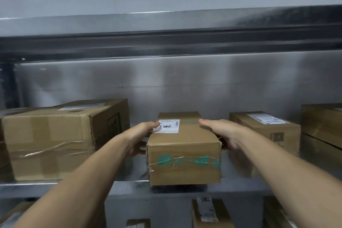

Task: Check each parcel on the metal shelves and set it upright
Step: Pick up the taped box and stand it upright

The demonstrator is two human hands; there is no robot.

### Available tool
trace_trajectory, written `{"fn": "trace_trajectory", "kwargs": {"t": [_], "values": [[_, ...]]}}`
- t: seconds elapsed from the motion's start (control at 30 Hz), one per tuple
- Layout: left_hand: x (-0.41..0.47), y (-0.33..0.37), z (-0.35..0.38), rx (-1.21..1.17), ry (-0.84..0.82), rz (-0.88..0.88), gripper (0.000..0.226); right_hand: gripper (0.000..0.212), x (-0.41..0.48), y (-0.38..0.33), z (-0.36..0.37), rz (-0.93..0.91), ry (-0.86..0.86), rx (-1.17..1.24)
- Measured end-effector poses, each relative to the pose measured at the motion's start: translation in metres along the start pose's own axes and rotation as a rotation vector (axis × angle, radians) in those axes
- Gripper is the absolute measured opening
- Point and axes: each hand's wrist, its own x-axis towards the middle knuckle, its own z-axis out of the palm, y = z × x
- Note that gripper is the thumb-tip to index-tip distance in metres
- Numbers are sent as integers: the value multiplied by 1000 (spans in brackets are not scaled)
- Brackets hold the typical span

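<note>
Cardboard parcel (183,146) on steel shelf (74,188), left grip (140,135), right grip (224,133) clasping its sides

1. The middle box (184,146) is matt brown cardboard.
2. Its tape (187,160) is clear, glossy plastic, wrinkled, with green patches.
3. Its label (169,126) is white paper.
4. The shelf (74,189) and back panel (166,83) are smooth grey metal with a dull sheen.

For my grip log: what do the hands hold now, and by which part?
The middle parcel, by its two sides: left hand on the left side, right hand on the right, both thumbs on its top.
</note>
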Motion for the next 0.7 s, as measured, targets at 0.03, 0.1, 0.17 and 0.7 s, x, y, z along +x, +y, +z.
{"fn": "trace_trajectory", "kwargs": {"t": [0.03,0.1,0.17,0.7], "values": [[1,0,-1,4,-6,0,43,33,1,-1,1,6,1,0],[3,-1,-2,24,-20,6,38,30,3,-2,2,16,-3,-5],[4,1,-3,62,-30,3,35,34,5,-3,2,36,-23,-9],[20,10,-2,243,17,-80,41,27,11,-13,8,63,-78,-135]]}}
